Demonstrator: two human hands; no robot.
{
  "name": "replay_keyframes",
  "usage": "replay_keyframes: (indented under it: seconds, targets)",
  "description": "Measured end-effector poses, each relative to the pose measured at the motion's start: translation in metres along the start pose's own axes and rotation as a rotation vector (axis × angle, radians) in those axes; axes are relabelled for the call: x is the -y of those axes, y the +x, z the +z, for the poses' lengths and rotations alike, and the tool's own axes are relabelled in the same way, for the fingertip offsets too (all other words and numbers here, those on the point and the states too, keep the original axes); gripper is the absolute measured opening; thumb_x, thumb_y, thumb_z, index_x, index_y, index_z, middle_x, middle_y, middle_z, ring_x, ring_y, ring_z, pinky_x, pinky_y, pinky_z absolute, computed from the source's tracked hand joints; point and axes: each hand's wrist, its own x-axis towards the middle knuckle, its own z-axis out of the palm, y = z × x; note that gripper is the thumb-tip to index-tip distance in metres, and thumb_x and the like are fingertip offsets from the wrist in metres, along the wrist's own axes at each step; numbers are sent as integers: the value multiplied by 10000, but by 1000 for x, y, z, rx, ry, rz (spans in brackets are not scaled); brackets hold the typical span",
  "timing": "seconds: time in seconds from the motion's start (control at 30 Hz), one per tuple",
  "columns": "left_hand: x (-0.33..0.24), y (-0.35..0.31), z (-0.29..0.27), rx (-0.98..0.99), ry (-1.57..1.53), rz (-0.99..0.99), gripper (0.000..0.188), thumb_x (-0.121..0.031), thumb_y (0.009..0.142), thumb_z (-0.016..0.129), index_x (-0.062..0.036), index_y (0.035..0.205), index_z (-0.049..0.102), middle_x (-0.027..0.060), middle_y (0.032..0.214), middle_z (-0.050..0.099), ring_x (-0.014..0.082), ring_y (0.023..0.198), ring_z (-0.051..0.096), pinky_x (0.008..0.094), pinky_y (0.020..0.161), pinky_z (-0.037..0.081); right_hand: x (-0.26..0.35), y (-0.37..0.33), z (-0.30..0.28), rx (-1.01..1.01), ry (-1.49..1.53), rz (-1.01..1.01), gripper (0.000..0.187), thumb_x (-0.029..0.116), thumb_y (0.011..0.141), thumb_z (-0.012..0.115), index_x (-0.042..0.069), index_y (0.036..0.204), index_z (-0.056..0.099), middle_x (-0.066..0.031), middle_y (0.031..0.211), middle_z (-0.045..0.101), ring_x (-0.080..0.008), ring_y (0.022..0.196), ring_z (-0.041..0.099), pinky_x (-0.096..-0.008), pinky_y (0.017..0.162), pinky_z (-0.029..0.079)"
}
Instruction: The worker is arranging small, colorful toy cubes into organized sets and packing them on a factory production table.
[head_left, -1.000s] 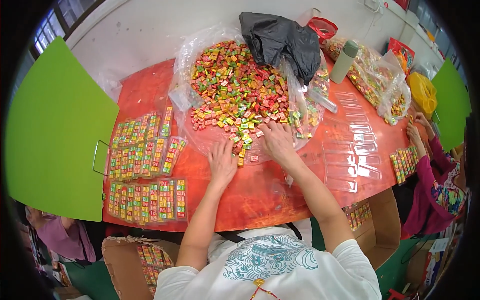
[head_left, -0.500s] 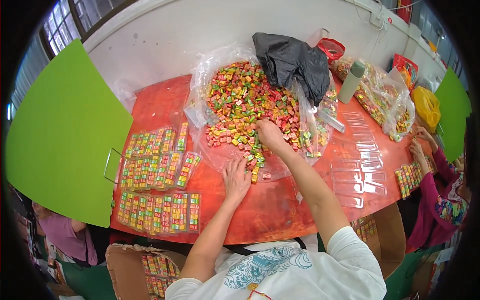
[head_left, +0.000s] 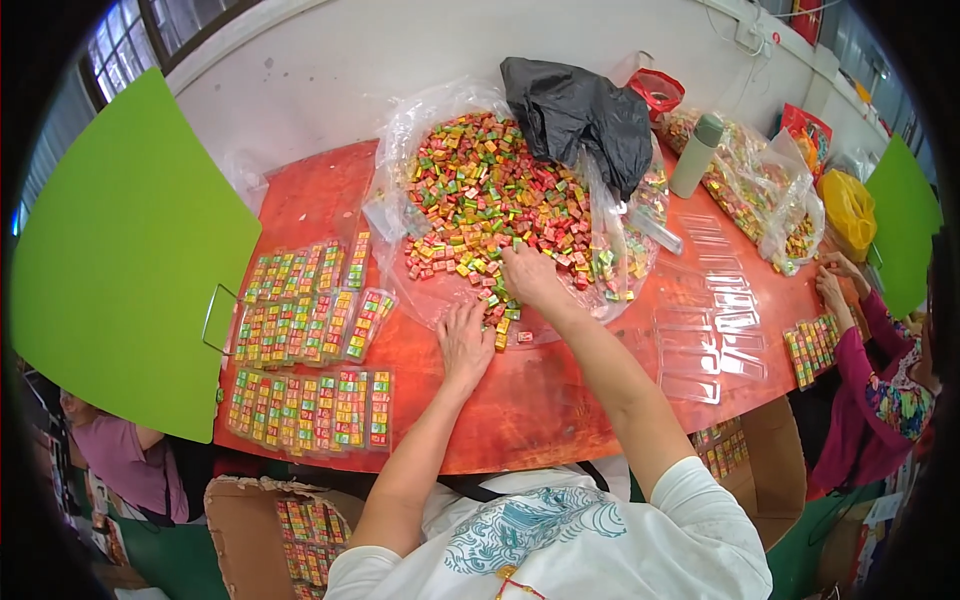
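Candies (head_left: 490, 190) lie at right hand (head_left: 533, 277); left hand (head_left: 467, 345) beside.

The right hand (head_left: 532, 280) is reaching farther left and deeper into the pile of small wrapped blocks (head_left: 468, 180) than a second ago. Since half a second ago, it is sliding back a little toward the pile's near edge. More wall (head_left: 340, 95) is showing behind the pile than at first.

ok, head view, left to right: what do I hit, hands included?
Left green board → left filled trays → left hand → right hand → clear trays → yellow bag.
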Motion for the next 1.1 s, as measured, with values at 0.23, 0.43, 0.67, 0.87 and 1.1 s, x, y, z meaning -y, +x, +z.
replay_keyframes:
  seconds: [0.23, 0.43, 0.67, 0.87, 1.1]
  targets:
    - [2, -1, -1, -38, -58, 3, 489, -239, 900, 619, -105, 1369, 575, 132, 1389, 559, 317, 1350, 461, 565, 1129, 274, -9, -30, -23, 40, 935, 419, 247, 235, 883, 647, -5, 914, 692, -112, 807, 692, -229, 751, 670, -392, 676, 535]
    - [-54, -7, -31, -119, -241, 131, 406, -217, 969, 601, -62, 1342, 560, 173, 1246, 606, 308, 1176, 574, 457, 983, 422, 22, -86, -56, -82, 1385, 479, 154, 159, 951, 665, 21, 1017, 655, 2, 822, 626, -64, 709, 570, -226, 618, 487]
    - [-91, -21, -29, 122, -1235, -262, 213, -93, 1016, 502, -11, 1205, 557, 76, 982, 648, 102, 838, 643, 276, 691, 526, 44, -127, -92, -24, 1646, 631, 116, 168, 979, 660, 55, 1006, 663, 8, 842, 659, -54, 714, 622, -185, 561, 472]
    - [-99, -31, -33, 267, -1442, -268, 163, -80, 1006, 519, -50, 1159, 567, 50, 915, 637, 71, 757, 583, 208, 628, 460, 36, -152, -83, -147, 1882, 699, 105, 146, 989, 654, 55, 1039, 667, -21, 855, 669, -100, 666, 628, -248, 594, 524]
    - [-106, -35, -38, 357, -1688, -254, 152, -74, 999, 545, -42, 1146, 571, 75, 902, 652, 144, 767, 630, 248, 636, 506, 32, -168, -92, -153, 2186, 707, 112, 129, 986, 657, 33, 1042, 648, -51, 822, 678, -131, 644, 636, -257, 597, 536]
